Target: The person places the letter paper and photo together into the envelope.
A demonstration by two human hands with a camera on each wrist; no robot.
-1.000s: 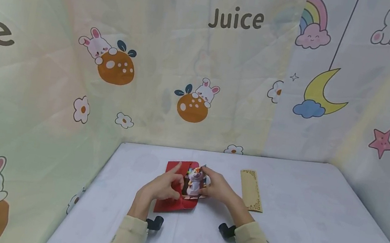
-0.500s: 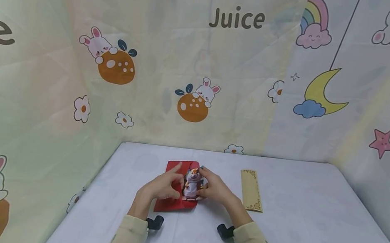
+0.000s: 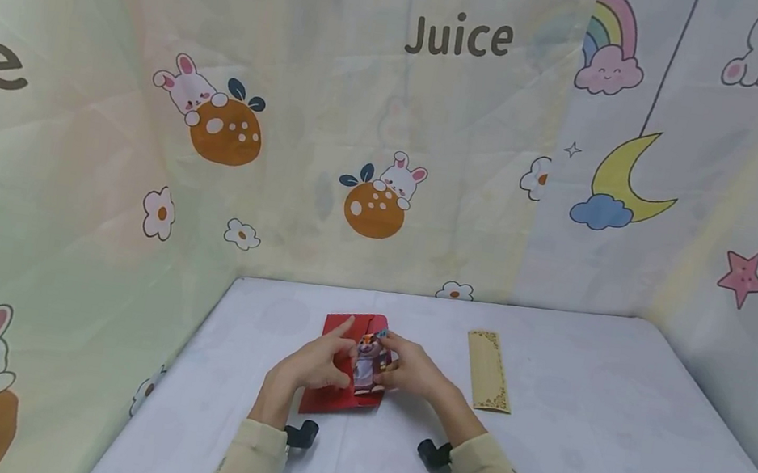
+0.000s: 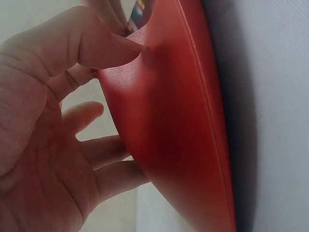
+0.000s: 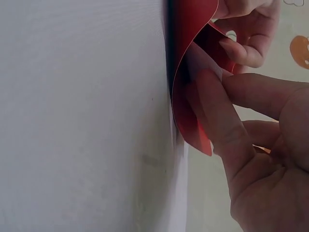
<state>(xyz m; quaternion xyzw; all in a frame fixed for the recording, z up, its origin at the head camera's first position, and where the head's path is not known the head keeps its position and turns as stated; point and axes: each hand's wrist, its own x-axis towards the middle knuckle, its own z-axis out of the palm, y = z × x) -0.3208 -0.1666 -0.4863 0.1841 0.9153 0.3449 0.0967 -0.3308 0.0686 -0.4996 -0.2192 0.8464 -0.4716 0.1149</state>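
A red paper envelope (image 3: 330,403) lies on the table, its mouth facing right. My left hand (image 3: 312,361) pinches the lip of that mouth between thumb and finger. In the left wrist view the envelope (image 4: 164,111) bows outward under the thumb. A picture card (image 3: 368,361) with a cartoon animal in a pale apron is pinched in my right hand (image 3: 414,368). Seen from the right wrist, the card (image 5: 205,63) enters the gap between the envelope's curved layers, the flap (image 5: 193,116) below it. The card's leading edge is hidden inside.
A gold strip of paper (image 3: 489,371) with ornamental corners lies to the right of my right hand. The table (image 3: 580,463) has a white cover. Printed cloth (image 3: 296,200) with rabbits and oranges hangs behind and at the sides.
My right hand has moved left and slightly down with the picture card, which now sits further into the envelope's mouth. The left hand keeps its place on the envelope.
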